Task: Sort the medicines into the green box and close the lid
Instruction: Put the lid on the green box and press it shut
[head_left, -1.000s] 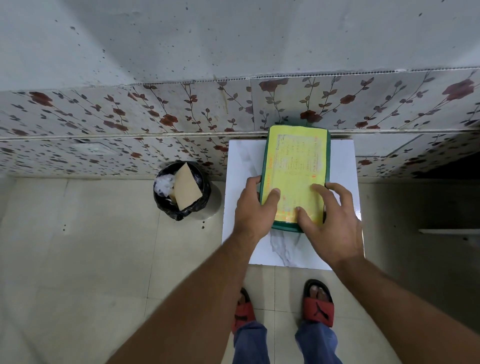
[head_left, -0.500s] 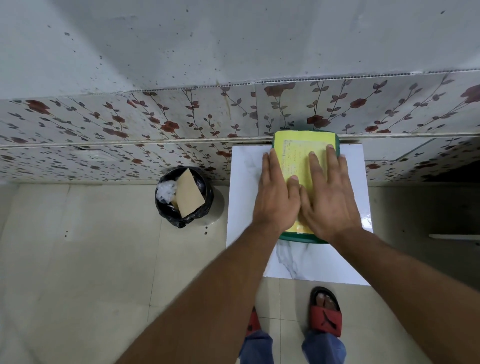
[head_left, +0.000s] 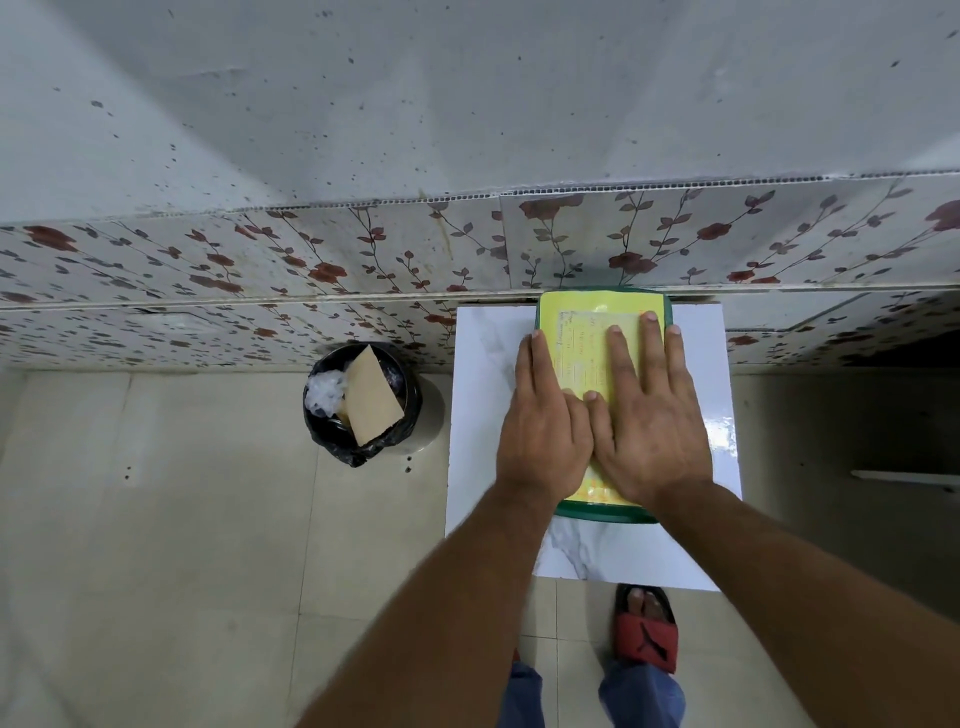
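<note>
The green box (head_left: 602, 512) stands on a white marble-patterned table (head_left: 488, 395), against the wall. Its lid (head_left: 587, 312) is down and carries a yellow printed label. My left hand (head_left: 543, 431) lies flat on the lid's left side, fingers stretched toward the wall. Beside it, my right hand (head_left: 649, 426) presses flat on the right side, thumbs touching. Neither hand grips anything. No medicines are visible; the box's inside is hidden.
A black-lined waste bin (head_left: 363, 405) with a brown card and white plastic stands on the floor left of the table. A flower-patterned tiled wall (head_left: 311, 270) runs behind. My feet in red sandals (head_left: 647, 631) are below the table's near edge.
A second ago both hands held the lid's near end with curled fingers. They have since slid forward and flattened on top of the lid; between half a second ago and now they barely moved.
</note>
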